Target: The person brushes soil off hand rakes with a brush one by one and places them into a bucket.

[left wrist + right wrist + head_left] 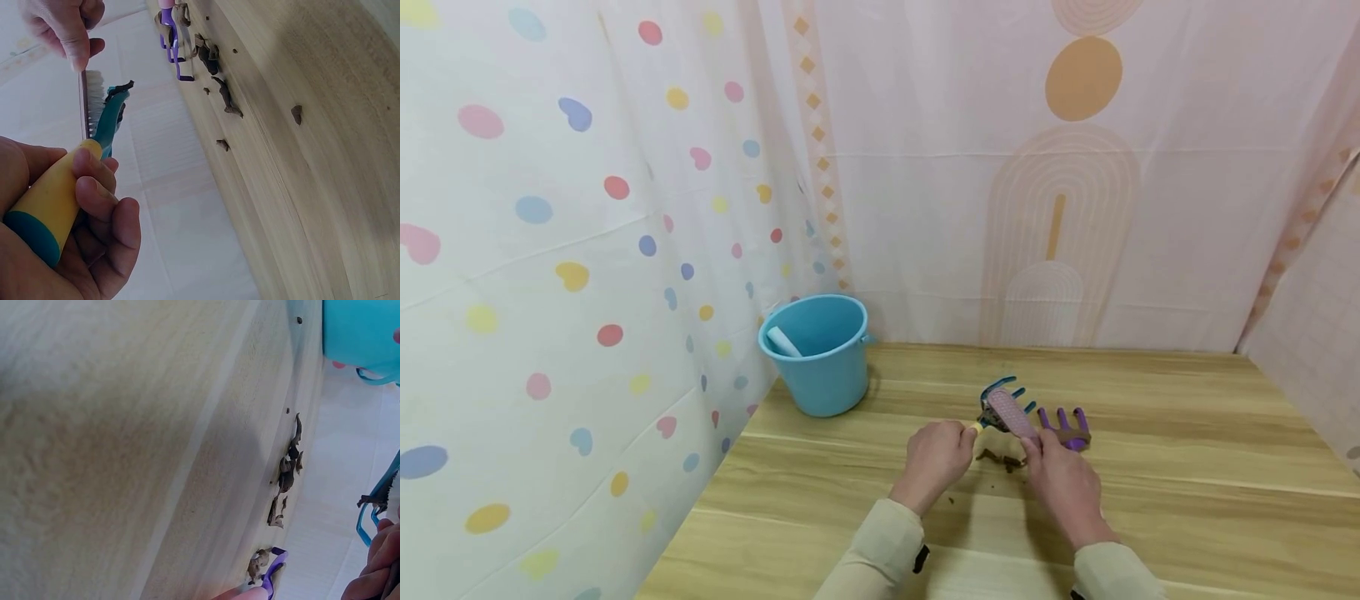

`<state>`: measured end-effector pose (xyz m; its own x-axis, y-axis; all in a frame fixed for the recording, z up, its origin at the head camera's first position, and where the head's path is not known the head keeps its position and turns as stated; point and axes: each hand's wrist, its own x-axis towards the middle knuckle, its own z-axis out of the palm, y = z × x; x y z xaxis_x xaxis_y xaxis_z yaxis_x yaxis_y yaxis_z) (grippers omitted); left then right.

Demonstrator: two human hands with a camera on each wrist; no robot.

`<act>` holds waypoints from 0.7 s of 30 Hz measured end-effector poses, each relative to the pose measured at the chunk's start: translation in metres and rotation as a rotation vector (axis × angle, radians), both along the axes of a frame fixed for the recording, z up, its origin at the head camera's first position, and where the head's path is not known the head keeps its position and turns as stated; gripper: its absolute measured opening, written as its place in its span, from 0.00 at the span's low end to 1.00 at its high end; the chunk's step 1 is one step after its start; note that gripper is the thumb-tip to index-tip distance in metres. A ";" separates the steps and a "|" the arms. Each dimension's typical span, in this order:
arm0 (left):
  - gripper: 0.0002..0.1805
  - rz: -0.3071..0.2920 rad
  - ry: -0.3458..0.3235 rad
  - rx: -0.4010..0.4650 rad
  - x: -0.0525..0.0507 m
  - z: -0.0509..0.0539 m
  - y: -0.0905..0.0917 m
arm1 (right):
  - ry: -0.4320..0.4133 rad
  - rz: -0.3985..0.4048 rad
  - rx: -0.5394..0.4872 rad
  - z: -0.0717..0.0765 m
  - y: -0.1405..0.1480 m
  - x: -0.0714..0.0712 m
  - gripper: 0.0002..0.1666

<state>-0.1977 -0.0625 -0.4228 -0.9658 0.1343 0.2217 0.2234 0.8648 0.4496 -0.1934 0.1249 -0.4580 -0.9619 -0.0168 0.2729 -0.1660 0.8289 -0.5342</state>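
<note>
My left hand grips the yellow handle of a small garden hand rake, with its teal tines raised above the table. In my right hand is a scrubbing brush with a pinkish textured back and white bristles. The bristles lie against the rake head, where dark brown scraps cling in the left wrist view. Several dark, curled brown pieces are scattered on the wood below. A purple hand rake lies just beyond my right hand, brown matter caught across its tines.
A light blue bucket stands at the table's back left, a pale cylindrical thing leaning inside it. Patterned cloth curtains hang behind and to both sides of the wooden table.
</note>
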 end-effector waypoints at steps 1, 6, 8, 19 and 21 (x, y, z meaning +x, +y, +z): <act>0.26 0.001 0.000 0.000 0.000 0.000 0.000 | -0.001 -0.003 -0.001 0.000 0.000 0.000 0.18; 0.18 0.004 0.005 0.007 -0.001 -0.001 -0.002 | -0.017 -0.024 -0.006 0.001 0.004 -0.001 0.20; 0.14 0.002 0.003 0.007 -0.002 -0.002 -0.004 | -0.009 -0.040 -0.013 0.001 0.007 -0.001 0.22; 0.23 0.004 0.100 -0.144 -0.003 -0.001 -0.005 | 0.161 0.116 0.012 -0.004 -0.001 0.000 0.11; 0.24 -0.001 0.105 -0.146 -0.003 0.000 -0.004 | 0.171 0.084 0.030 -0.006 -0.003 0.000 0.11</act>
<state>-0.2005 -0.0667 -0.4231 -0.9383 0.1737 0.2990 0.2636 0.9189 0.2935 -0.1938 0.1216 -0.4642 -0.8965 -0.1052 0.4304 -0.3212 0.8235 -0.4676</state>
